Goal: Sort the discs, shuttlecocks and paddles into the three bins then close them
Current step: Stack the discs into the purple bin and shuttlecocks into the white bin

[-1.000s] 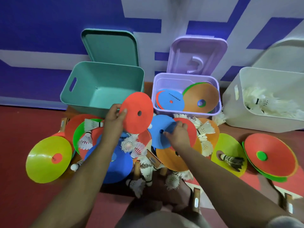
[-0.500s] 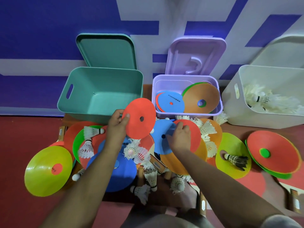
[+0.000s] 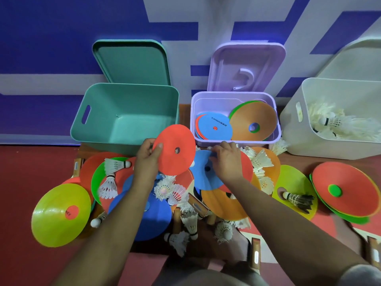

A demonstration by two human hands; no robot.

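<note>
My left hand (image 3: 147, 159) grips a red disc (image 3: 176, 150) by its left edge and holds it tilted above the pile, just in front of the green bin (image 3: 127, 114). My right hand (image 3: 226, 162) pinches the far edge of a blue disc (image 3: 203, 172) lying on the pile. The purple bin (image 3: 235, 120) holds several discs. The white bin (image 3: 338, 118) at the right holds shuttlecocks (image 3: 329, 121). More discs, shuttlecocks (image 3: 112, 165) and wooden paddle handles (image 3: 199, 207) lie mixed on the red floor.
Three lids lean on the wall behind the bins: green (image 3: 132, 60), purple (image 3: 245, 67), white (image 3: 354, 60). A yellow disc (image 3: 59, 213) lies at the left, and a red disc on green ones (image 3: 348, 193) at the right. A dark shuttlecock (image 3: 299, 201) rests on a yellow disc.
My left hand has lifted the red disc slightly up and toward the bins. My right hand has shifted to the far edge of the blue disc. The view moved a little closer.
</note>
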